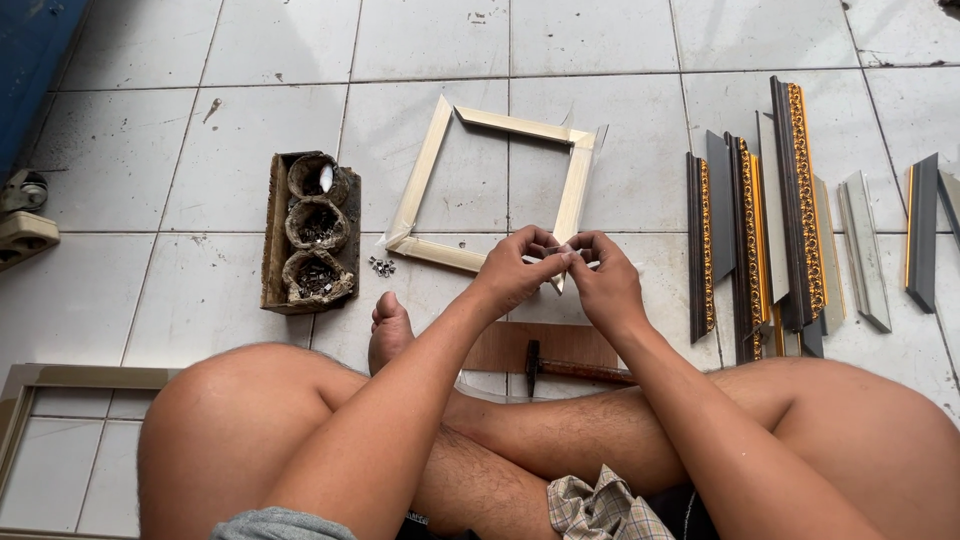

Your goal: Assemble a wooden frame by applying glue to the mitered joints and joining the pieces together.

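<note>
both hands, left hand (515,268) and right hand (603,280), pinch a small metal piece (563,251) above the frame (492,188) corner on the floor (150,150); grip should stay fingertip-tight and steady.

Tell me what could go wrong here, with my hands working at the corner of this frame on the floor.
Both hands, left hand and right hand, pinch something small and metallic; it could slip and be lost on the tiles. The loose fasteners lie close to your bare foot, so you might step on them. The hammer rests beside your legs and could get knocked if you shift.
</note>
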